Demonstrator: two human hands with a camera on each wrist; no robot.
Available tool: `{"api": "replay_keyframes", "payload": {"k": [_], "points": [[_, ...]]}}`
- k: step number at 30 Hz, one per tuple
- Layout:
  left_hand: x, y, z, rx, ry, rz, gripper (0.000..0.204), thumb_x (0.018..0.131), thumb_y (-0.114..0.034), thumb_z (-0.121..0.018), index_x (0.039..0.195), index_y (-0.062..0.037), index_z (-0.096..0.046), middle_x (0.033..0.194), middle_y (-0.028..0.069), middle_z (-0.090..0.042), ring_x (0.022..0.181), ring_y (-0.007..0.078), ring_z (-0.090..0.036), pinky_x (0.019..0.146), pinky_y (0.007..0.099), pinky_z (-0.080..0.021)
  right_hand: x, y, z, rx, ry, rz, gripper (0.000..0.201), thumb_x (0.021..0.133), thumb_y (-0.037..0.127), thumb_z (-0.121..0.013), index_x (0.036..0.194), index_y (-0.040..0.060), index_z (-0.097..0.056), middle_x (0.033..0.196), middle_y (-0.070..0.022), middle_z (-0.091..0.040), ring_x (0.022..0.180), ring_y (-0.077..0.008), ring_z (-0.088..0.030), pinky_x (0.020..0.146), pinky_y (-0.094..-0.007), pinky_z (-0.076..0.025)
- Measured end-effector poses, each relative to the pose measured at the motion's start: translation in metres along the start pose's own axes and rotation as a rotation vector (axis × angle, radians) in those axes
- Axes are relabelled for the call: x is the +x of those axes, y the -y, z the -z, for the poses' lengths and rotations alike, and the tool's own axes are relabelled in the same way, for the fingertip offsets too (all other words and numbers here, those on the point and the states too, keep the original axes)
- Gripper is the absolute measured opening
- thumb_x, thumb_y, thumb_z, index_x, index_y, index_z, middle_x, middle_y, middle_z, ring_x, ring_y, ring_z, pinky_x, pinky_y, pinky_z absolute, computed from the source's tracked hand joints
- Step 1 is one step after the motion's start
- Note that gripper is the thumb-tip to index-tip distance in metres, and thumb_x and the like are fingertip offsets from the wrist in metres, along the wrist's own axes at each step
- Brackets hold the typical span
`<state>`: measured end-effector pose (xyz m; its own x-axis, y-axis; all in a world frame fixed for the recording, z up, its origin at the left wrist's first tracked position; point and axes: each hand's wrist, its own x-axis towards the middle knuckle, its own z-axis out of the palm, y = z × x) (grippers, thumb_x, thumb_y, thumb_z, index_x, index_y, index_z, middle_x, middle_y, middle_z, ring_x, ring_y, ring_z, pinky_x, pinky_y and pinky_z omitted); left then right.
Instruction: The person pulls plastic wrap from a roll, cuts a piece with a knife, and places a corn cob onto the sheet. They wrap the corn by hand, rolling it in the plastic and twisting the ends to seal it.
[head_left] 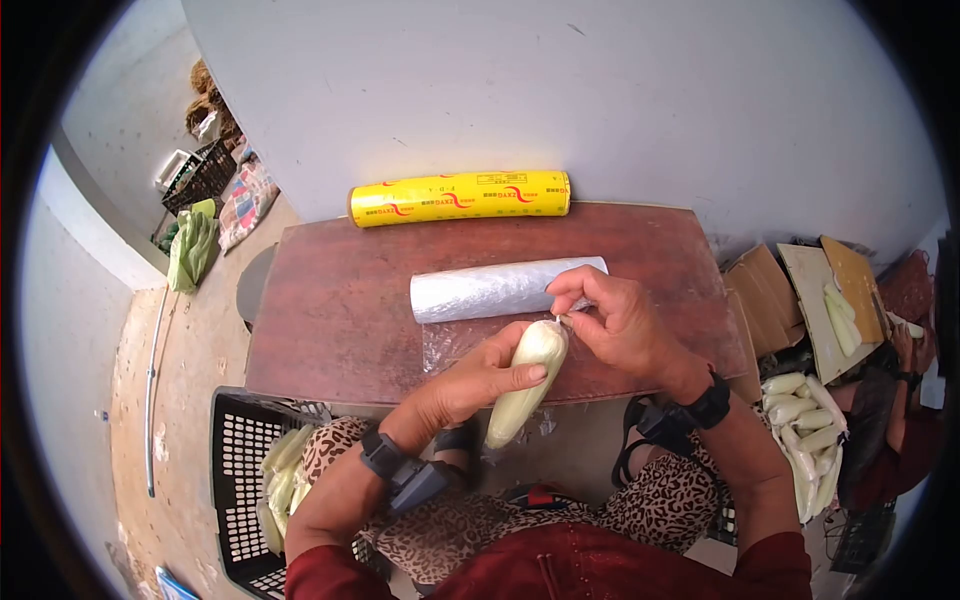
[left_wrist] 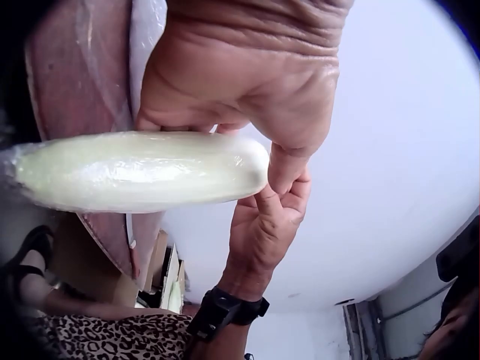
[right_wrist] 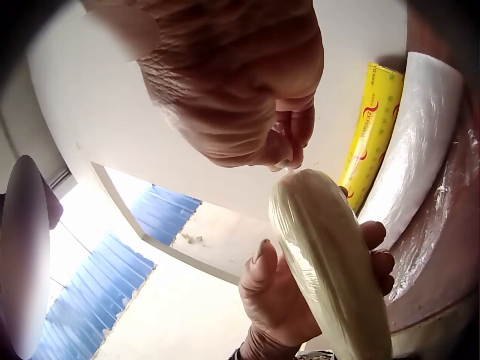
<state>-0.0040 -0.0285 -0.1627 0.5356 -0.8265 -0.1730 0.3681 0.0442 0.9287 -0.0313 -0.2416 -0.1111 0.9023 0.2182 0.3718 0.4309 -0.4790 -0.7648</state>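
A pale green, long vegetable (head_left: 527,385) wrapped in shiny clear film is gripped around its side by my left hand (head_left: 470,385), above the table's front edge. At its upper end my right hand (head_left: 625,325) pinches a small twist of film between thumb and fingertips. In the left wrist view the vegetable (left_wrist: 142,172) lies across, its film smooth and glossy. The right wrist view shows my right hand (right_wrist: 247,97) pinching just off the tip of the vegetable (right_wrist: 330,262), with my left hand (right_wrist: 281,300) around it.
A roll of clear film (head_left: 500,288) lies on the dark red table (head_left: 330,300), its loose sheet towards me. Behind it is a yellow printed roll (head_left: 460,198). A black crate (head_left: 235,480) with vegetables stands left; wrapped vegetables (head_left: 803,430) are piled right, near another person's hand (head_left: 912,350).
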Motion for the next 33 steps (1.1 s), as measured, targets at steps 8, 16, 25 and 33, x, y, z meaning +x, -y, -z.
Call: {"api": "replay_keyframes", "payload": {"k": [8, 16, 25, 33], "points": [[0.005, -0.01, -0.007, 0.062, -0.036, 0.072, 0.065, 0.086, -0.04, -0.072, 0.132, -0.004, -0.044, 0.104, 0.0067, -0.057, 0.089, 0.0167, -0.062, 0.078, 0.0316, -0.054, -0.003, 0.001, -0.002, -0.085, -0.004, 0.162, 0.034, 0.077, -0.013, -0.059, 0.106, 0.0039, -0.06, 0.094, -0.0106, -0.068, 0.089, -0.0222, -0.069, 0.078, -0.0315, -0.055], [0.01, -0.006, -0.002, 0.571, -0.292, -0.146, 0.061, 0.08, -0.046, -0.077, 0.116, -0.0022, -0.056, 0.103, 0.0105, -0.063, 0.084, 0.0221, -0.063, 0.078, 0.035, -0.051, -0.002, 0.001, 0.009, 0.134, -0.011, -0.051, 0.043, 0.083, 0.003, -0.066, 0.124, 0.0027, -0.051, 0.111, -0.0152, -0.062, 0.096, -0.0228, -0.064, 0.082, -0.0331, -0.052], [0.001, -0.01, -0.003, 1.167, -0.561, -0.286, 0.067, 0.074, -0.043, -0.081, 0.119, -0.0027, -0.052, 0.101, 0.0173, -0.063, 0.09, 0.0306, -0.064, 0.077, 0.0392, -0.052, -0.005, -0.02, 0.014, 0.549, 0.22, -0.796, 0.079, 0.09, 0.07, -0.045, 0.111, -0.0059, -0.052, 0.083, -0.0119, -0.061, 0.064, -0.013, -0.059, 0.049, -0.023, -0.044], [-0.002, -0.011, -0.003, 1.548, -0.593, -0.406, 0.066, 0.066, -0.034, -0.082, 0.119, -0.0067, -0.053, 0.092, 0.0133, -0.056, 0.084, 0.0337, -0.06, 0.071, 0.0431, -0.05, -0.011, -0.031, -0.007, 0.929, 0.305, -0.962, 0.049, 0.097, 0.051, -0.05, 0.09, 0.003, -0.056, 0.075, -0.0075, -0.06, 0.056, -0.0114, -0.056, 0.043, -0.0223, -0.038]]}}
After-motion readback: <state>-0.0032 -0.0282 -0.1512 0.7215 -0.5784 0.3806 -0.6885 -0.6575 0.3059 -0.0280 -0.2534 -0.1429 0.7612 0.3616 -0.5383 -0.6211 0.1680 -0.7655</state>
